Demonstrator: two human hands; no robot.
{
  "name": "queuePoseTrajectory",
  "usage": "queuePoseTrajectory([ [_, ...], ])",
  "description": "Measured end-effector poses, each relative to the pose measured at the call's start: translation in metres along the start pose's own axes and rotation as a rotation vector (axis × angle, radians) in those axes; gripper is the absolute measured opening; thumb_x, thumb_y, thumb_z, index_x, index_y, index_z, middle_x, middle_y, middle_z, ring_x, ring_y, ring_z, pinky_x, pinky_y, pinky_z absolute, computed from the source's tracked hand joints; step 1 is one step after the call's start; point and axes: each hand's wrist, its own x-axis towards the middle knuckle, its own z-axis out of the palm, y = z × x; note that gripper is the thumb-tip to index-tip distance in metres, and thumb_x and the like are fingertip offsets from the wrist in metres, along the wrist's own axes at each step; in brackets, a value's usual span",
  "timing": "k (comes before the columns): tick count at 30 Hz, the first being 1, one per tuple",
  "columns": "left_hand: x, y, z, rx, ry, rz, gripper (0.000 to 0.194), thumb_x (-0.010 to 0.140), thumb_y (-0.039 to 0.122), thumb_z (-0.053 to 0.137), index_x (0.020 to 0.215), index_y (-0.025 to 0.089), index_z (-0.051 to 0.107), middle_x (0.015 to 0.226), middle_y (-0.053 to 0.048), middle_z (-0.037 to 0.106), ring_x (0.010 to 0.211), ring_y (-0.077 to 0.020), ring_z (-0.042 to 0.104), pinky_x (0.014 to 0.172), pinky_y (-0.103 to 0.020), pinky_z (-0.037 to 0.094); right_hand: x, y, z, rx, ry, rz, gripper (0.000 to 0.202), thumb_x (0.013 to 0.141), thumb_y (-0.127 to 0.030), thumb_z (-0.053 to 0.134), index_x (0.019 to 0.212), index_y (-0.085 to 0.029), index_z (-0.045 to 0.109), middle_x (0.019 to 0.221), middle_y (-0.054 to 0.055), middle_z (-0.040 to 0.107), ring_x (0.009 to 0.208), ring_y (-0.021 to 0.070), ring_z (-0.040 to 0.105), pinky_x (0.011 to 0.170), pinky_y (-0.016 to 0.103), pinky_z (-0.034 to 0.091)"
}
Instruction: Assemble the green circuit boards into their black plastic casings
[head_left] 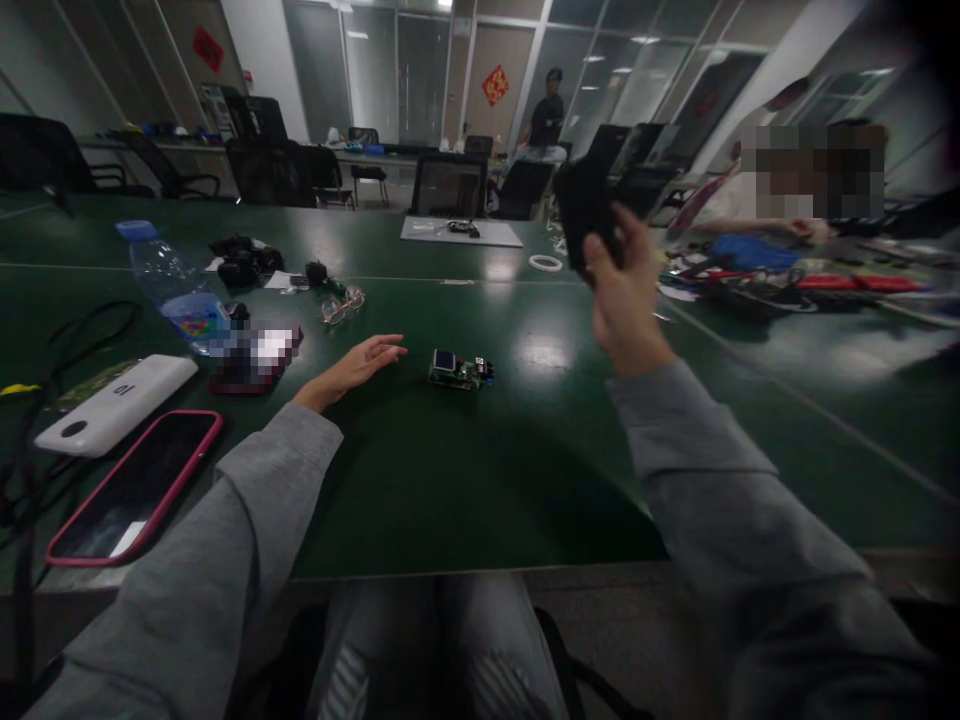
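My right hand (pixel 626 285) is raised above the table, wrapped round a black flat rectangular object (pixel 585 215). That object is blurred, and its exact kind cannot be made out. Low over the green table, my left hand (pixel 352 370) has its fingers stretched out and holds nothing. Just right of its fingertips, a small circuit board with a little screen (pixel 457 370) lies on the tabletop, apart from both hands.
On the left are a tilted plastic bottle (pixel 180 290), a white power bank (pixel 120 405), a red-edged phone (pixel 139 490), another phone (pixel 259 358) and glasses (pixel 343 304). A white ring (pixel 545 263) lies farther back. Another person (pixel 772 190) sits at the right behind clutter.
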Motion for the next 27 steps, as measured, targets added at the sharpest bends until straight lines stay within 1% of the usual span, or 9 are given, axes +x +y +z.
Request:
queuePoseTrajectory([
  [1, 0.000, 0.000, 0.000, -0.001, 0.001, 0.000, 0.056, 0.090, 0.048, 0.051, 0.136, 0.017, 0.044, 0.132, -0.013, 0.058, 0.117, -0.0222, 0.058, 0.107, -0.044, 0.038, -0.022, 0.013, 0.012, 0.004, 0.044, 0.088, 0.056, 0.091, -0.048, 0.051, 0.138, -0.021, 0.038, 0.137, 0.014, 0.047, 0.125, 0.0259, 0.050, 0.102, 0.048, 0.044],
  [4, 0.000, 0.000, 0.001, -0.015, 0.003, -0.021, 0.059, 0.086, 0.044, 0.058, 0.136, 0.016, 0.044, 0.132, -0.014, 0.058, 0.119, -0.0231, 0.057, 0.107, -0.045, 0.038, -0.081, 0.039, 0.047, -0.085, -0.009, 0.246, 0.047, 0.083, -0.041, 0.064, 0.123, -0.018, 0.055, 0.121, 0.013, 0.058, 0.115, 0.0274, 0.056, 0.103, 0.053, 0.043],
  [6, 0.000, -0.001, 0.002, -0.003, -0.003, -0.024, 0.067, 0.080, 0.041, 0.065, 0.137, 0.015, 0.043, 0.134, -0.016, 0.057, 0.120, -0.0247, 0.056, 0.106, -0.046, 0.039, -0.108, 0.042, 0.065, -0.119, -0.093, 0.297, 0.042, 0.081, -0.035, 0.066, 0.119, -0.019, 0.059, 0.116, 0.012, 0.059, 0.110, 0.0280, 0.057, 0.101, 0.054, 0.044],
  [8, 0.001, -0.002, 0.003, 0.045, -0.022, 0.002, 0.075, 0.073, 0.037, 0.073, 0.138, 0.015, 0.043, 0.135, -0.017, 0.055, 0.122, -0.0262, 0.055, 0.107, -0.047, 0.038, -0.124, 0.034, 0.078, -0.124, -0.167, 0.285, 0.040, 0.081, -0.031, 0.066, 0.119, -0.020, 0.059, 0.115, 0.012, 0.059, 0.109, 0.0277, 0.057, 0.100, 0.053, 0.045],
  [14, 0.003, -0.011, 0.001, 0.106, -0.058, 0.080, 0.081, 0.064, 0.028, 0.079, 0.137, 0.019, 0.046, 0.135, -0.015, 0.054, 0.125, -0.0289, 0.052, 0.109, -0.050, 0.034, -0.131, -0.009, 0.103, 0.020, -0.373, 0.226, 0.040, 0.084, -0.026, 0.065, 0.122, -0.024, 0.056, 0.119, 0.008, 0.057, 0.110, 0.0232, 0.056, 0.099, 0.046, 0.048],
  [18, 0.007, -0.020, -0.002, 0.041, -0.039, 0.096, 0.078, 0.064, 0.025, 0.079, 0.135, 0.017, 0.047, 0.133, -0.015, 0.055, 0.122, -0.0269, 0.054, 0.107, -0.048, 0.038, -0.133, -0.015, 0.110, -0.077, -0.370, 0.218, 0.040, 0.085, -0.024, 0.063, 0.124, -0.023, 0.055, 0.118, 0.009, 0.054, 0.111, 0.0246, 0.055, 0.098, 0.046, 0.048],
  [23, 0.010, -0.025, 0.001, 0.046, 0.175, 0.033, 0.056, 0.074, 0.024, 0.070, 0.126, 0.017, 0.051, 0.132, -0.014, 0.053, 0.110, -0.0217, 0.058, 0.101, -0.047, 0.043, -0.139, -0.021, 0.109, -0.185, -0.373, 0.121, 0.047, 0.086, -0.030, 0.061, 0.131, -0.018, 0.050, 0.117, 0.013, 0.051, 0.112, 0.0265, 0.053, 0.097, 0.044, 0.047],
  [25, 0.010, -0.023, 0.004, 0.065, 0.207, 0.030, 0.047, 0.079, 0.021, 0.064, 0.124, 0.017, 0.052, 0.127, -0.012, 0.057, 0.108, -0.0202, 0.059, 0.102, -0.046, 0.043, -0.139, -0.028, 0.108, -0.178, -0.406, 0.114, 0.044, 0.091, -0.037, 0.055, 0.131, -0.019, 0.051, 0.115, 0.012, 0.054, 0.105, 0.0246, 0.055, 0.092, 0.042, 0.049],
  [27, 0.009, -0.021, 0.006, 0.062, 0.199, 0.026, 0.041, 0.081, 0.018, 0.060, 0.122, 0.015, 0.053, 0.118, -0.011, 0.061, 0.107, -0.0192, 0.060, 0.103, -0.046, 0.042, -0.138, -0.033, 0.106, -0.162, -0.429, 0.142, 0.037, 0.096, -0.043, 0.044, 0.123, -0.021, 0.058, 0.106, 0.009, 0.058, 0.094, 0.0216, 0.058, 0.084, 0.039, 0.049],
])
